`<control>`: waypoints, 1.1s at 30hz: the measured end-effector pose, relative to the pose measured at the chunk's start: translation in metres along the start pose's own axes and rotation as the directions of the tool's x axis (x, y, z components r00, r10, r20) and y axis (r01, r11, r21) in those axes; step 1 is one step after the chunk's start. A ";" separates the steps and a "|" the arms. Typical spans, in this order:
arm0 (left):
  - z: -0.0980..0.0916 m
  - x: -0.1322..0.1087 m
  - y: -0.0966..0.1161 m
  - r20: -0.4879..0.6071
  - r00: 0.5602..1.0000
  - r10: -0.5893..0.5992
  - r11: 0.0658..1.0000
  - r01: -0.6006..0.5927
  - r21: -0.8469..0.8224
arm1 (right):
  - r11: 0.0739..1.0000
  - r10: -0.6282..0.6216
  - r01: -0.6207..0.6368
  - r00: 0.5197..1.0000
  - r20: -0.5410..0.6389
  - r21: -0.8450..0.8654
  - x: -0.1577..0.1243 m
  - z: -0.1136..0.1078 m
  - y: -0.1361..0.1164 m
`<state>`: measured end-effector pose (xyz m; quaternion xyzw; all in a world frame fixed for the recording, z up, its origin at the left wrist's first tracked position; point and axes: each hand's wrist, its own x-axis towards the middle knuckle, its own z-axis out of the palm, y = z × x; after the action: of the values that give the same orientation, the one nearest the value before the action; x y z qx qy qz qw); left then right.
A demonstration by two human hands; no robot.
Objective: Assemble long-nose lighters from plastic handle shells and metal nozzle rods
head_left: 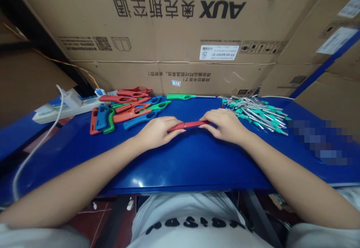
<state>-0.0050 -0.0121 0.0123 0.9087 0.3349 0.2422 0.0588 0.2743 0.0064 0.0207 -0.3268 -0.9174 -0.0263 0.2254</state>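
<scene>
Between my two hands, a red plastic lighter handle [191, 124] is held level above the blue table. My left hand [160, 131] pinches its left end, thumb below and fingers above. At the other end, my right hand [223, 125] grips it the same way, hiding that tip. Left of my hands lies a pile of red, blue, green and orange lighter handles [131, 107]. On the right is a heap of metal lighter tubes with teal ends [255, 111]. Behind my hands rests a green lighter with a metal tube [180, 96].
A large cardboard sheet [180, 34] stands along the back of the blue table [157, 165]. To the left sit a white power strip [67, 109] and a hanging white cable [36, 150]. A blurred patch covers the table's right side.
</scene>
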 end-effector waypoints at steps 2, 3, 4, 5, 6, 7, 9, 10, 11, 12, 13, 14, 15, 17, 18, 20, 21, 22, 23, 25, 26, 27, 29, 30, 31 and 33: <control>0.000 0.000 0.001 -0.003 1.000 -0.027 1.000 0.027 0.005 | 0.999 0.005 -0.005 1.000 0.006 0.032 0.001 0.001 0.002; 0.000 -0.001 0.001 -0.003 0.999 -0.038 0.999 0.038 0.019 | 0.999 0.004 -0.005 1.000 0.013 0.038 0.001 0.002 0.003; -0.001 -0.001 0.000 -0.001 0.999 -0.043 0.998 0.043 0.036 | 0.999 0.004 -0.005 1.000 0.019 0.034 0.001 0.003 0.005; -0.001 -0.001 0.000 0.000 0.999 -0.047 0.997 0.047 0.055 | 1.000 0.006 -0.007 1.000 0.023 0.023 0.001 0.004 0.007; -0.002 -0.001 0.000 -0.005 0.999 -0.051 0.996 0.051 0.072 | 1.000 0.010 -0.010 1.000 0.021 0.010 0.001 0.005 0.009; -0.002 -0.001 -0.001 -0.014 0.998 -0.055 0.995 0.056 0.085 | 1.000 0.015 -0.015 1.000 0.014 0.000 0.001 0.006 0.010; -0.003 -0.002 -0.002 -0.034 0.998 -0.061 0.993 0.064 0.102 | 1.000 0.022 -0.022 1.000 -0.012 -0.010 0.000 0.006 0.012; -0.003 -0.002 -0.002 -0.042 0.997 -0.063 0.992 0.067 0.102 | 1.000 0.022 -0.022 0.999 -0.026 -0.014 0.000 0.006 0.012; -0.004 -0.002 -0.002 -0.047 0.997 -0.065 0.993 0.070 0.095 | 1.000 0.018 -0.019 0.999 -0.037 -0.017 0.000 0.006 0.013; -0.004 -0.003 -0.002 -0.051 0.997 -0.066 0.994 0.070 0.084 | 1.000 0.012 -0.013 0.999 -0.048 -0.020 0.000 0.006 0.013; -0.004 -0.003 -0.002 -0.055 0.996 -0.064 0.995 0.068 0.070 | 1.000 0.004 -0.005 0.998 -0.061 -0.022 0.000 0.005 0.012; -0.004 -0.003 -0.002 -0.064 0.996 -0.061 0.996 0.065 0.058 | 1.000 -0.007 0.005 0.997 -0.076 -0.023 0.000 0.005 0.012; -0.005 -0.003 -0.002 -0.077 0.995 -0.056 0.997 0.060 0.051 | 1.000 -0.018 0.016 0.995 -0.097 -0.022 0.000 0.004 0.012; -0.005 -0.002 -0.001 -0.108 0.993 -0.039 0.997 0.046 0.057 | 0.999 -0.036 0.033 0.989 -0.145 -0.022 0.000 0.003 0.011; -0.004 -0.002 -0.001 -0.123 0.992 -0.030 0.997 0.038 0.066 | 0.999 -0.042 0.039 0.985 -0.165 -0.023 -0.001 0.003 0.011; -0.003 -0.002 0.001 -0.149 0.989 -0.016 0.996 0.028 0.080 | 0.999 -0.049 0.044 0.982 -0.183 -0.027 -0.001 0.001 0.010; -0.002 -0.002 0.001 -0.159 0.987 -0.011 0.997 0.024 0.078 | 0.998 -0.051 0.047 0.982 -0.183 -0.029 -0.001 0.001 0.009; 0.000 -0.002 0.002 -0.168 0.986 -0.007 0.997 0.019 0.071 | 0.998 -0.054 0.050 0.982 -0.179 -0.028 -0.001 0.000 0.008; 0.001 -0.002 0.002 -0.174 0.985 -0.004 0.998 0.014 0.057 | 0.998 -0.056 0.052 0.984 -0.171 -0.025 -0.001 0.000 0.007; 0.004 -0.002 0.004 -0.171 0.985 -0.007 1.000 0.008 0.010 | 0.999 -0.053 0.051 0.988 -0.144 -0.017 -0.001 0.001 0.005; 0.005 -0.002 0.005 -0.168 0.986 -0.019 1.000 0.015 -0.026 | 0.999 -0.048 0.046 0.991 -0.129 -0.012 0.000 0.002 0.004; 0.005 -0.001 0.007 -0.161 0.986 -0.050 0.996 0.038 -0.075 | 0.999 -0.042 0.041 0.993 -0.115 -0.010 0.000 0.003 0.004; 0.004 0.001 0.012 -0.117 0.977 -0.177 0.963 0.148 -0.226 | 0.999 -0.044 0.041 0.994 -0.098 -0.030 0.001 0.005 0.003; 0.003 0.003 0.014 -0.064 0.961 -0.269 0.917 0.236 -0.323 | 0.997 -0.059 0.054 0.994 -0.093 -0.052 0.001 0.005 0.003; 0.001 0.005 0.016 0.016 0.932 -0.362 0.841 0.333 -0.427 | 0.994 -0.082 0.074 0.992 -0.095 -0.080 0.001 0.005 0.002; -0.002 0.008 0.018 0.189 0.858 -0.477 0.647 0.489 -0.586 | 0.982 -0.147 0.133 0.984 -0.103 -0.137 0.002 0.004 0.001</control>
<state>0.0098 -0.0211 0.0216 0.7183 0.4663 0.3051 0.4165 0.2723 0.0093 0.0182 -0.2733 -0.9203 -0.1203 0.2528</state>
